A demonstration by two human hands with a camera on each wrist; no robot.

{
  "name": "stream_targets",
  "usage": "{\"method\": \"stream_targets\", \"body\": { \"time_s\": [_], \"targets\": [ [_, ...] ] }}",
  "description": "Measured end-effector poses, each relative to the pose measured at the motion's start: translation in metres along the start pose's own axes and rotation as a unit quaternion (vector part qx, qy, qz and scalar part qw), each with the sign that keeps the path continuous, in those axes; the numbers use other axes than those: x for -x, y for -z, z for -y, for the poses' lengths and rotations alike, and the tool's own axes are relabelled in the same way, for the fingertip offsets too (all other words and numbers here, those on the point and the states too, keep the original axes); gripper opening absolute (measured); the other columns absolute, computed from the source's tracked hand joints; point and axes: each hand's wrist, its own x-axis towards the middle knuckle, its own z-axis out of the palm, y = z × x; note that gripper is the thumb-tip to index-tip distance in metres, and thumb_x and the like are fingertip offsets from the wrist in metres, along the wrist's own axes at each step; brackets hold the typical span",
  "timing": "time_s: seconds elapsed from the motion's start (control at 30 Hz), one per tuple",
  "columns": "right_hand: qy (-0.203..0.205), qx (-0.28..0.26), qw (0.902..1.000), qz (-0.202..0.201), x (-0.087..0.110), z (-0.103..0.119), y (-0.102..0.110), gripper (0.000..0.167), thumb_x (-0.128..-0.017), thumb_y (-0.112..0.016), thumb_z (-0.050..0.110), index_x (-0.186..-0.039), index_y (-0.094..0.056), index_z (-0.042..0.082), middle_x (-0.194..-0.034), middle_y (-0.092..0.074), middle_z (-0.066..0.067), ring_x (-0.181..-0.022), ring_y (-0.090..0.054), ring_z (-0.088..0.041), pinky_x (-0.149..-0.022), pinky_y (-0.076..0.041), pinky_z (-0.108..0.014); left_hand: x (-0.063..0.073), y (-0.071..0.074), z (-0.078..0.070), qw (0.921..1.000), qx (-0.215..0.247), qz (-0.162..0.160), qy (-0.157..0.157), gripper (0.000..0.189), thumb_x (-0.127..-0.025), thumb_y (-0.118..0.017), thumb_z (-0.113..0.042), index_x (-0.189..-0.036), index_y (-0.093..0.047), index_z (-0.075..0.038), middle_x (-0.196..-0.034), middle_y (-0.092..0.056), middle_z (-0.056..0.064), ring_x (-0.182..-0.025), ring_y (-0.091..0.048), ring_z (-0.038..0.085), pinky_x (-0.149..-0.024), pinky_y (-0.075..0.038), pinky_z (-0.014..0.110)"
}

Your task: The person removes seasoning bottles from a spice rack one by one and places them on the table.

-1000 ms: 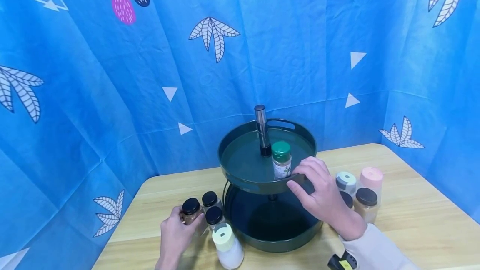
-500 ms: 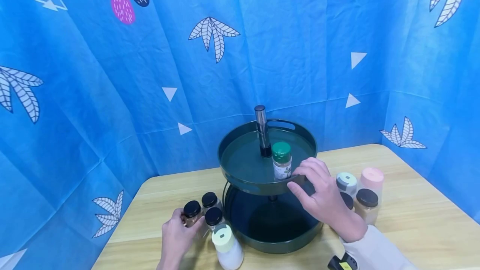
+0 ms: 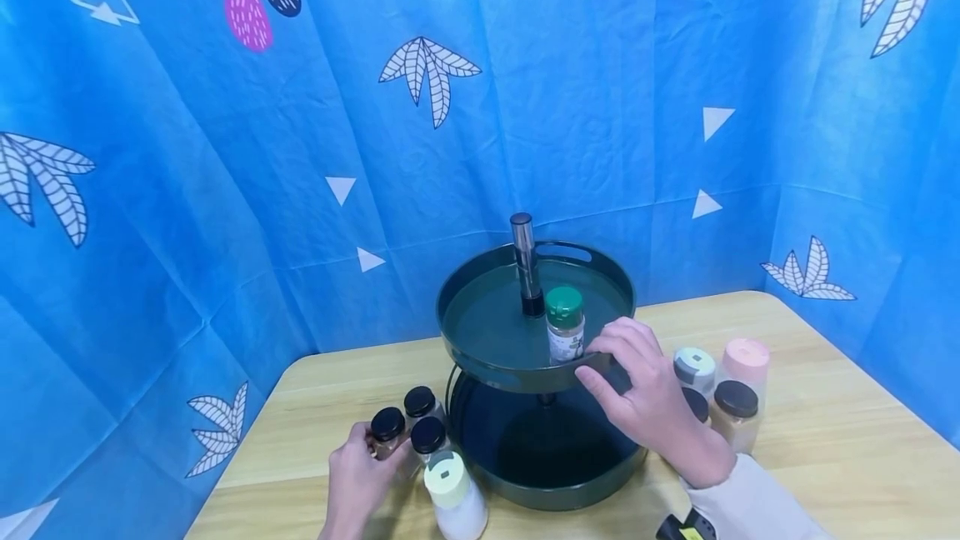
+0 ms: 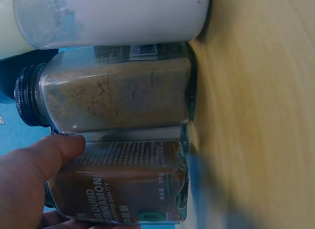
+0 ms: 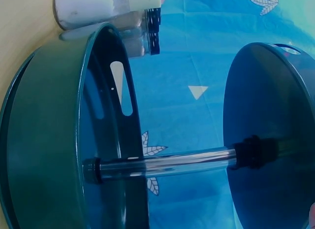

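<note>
My left hand [image 3: 358,473] grips a black-capped glass jar of ground cinnamon [image 4: 118,184], thumb on its near side. Close beside it stand two more black-capped spice jars [image 4: 118,96] and a white-filled bottle with a pale yellow cap [image 3: 457,497]. My right hand [image 3: 645,390] holds the front right rim of the upper tray on a dark green two-tier tray stand [image 3: 480,332]; the fingers are bent over the rim and the thumb is outside. Just left of those fingertips, a green-capped seasoning jar [image 3: 565,325] stands upright on the upper tray.
Right of the stand are a pink-capped bottle [image 3: 746,361], a pale-capped bottle [image 3: 693,369] and brown-capped jars [image 3: 735,411]. A metal post [image 3: 525,261] rises through the trays. Blue patterned cloth [image 3: 570,90] hangs behind the wooden table [image 3: 847,440].
My left hand and the cinnamon jar have shifted slightly toward me and to the right. My right hand stays at the tray rim.
</note>
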Motion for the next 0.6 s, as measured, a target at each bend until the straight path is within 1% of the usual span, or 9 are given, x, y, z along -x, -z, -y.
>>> {"method": "stream_targets", "body": {
  "time_s": [0.33, 0.6],
  "targets": [
    [0.0, -0.001, 1.0, 0.002, 0.0011, -0.0001, 0.0001, 0.041, -0.097, -0.054, 0.045, -0.096, -0.066, 0.006, -0.1, -0.064, -0.01, -0.102, -0.052, -0.028, -0.103, -0.034, -0.02, 0.0005, -0.0044, 0.0052, 0.9999, -0.008, 0.0, -0.006, 0.05, -0.071, -0.087, -0.024, -0.099, -0.059, 0.006, -0.086, -0.069, 0.017, -0.081, -0.067, 0.033, -0.071, -0.055, 0.047],
    [0.0, -0.001, 1.0, 0.0, 0.0018, 0.0003, 0.0003, 0.042, -0.097, -0.054, 0.046, -0.095, -0.066, 0.006, -0.099, -0.064, -0.011, -0.102, -0.052, -0.028, -0.102, -0.034, -0.02, 0.0013, -0.0021, 0.0066, 0.9997, -0.009, 0.018, 0.011, 0.051, -0.073, -0.086, -0.026, -0.1, -0.057, 0.006, -0.088, -0.069, 0.018, -0.084, -0.066, 0.034, -0.073, -0.055, 0.047]
  ]
}}
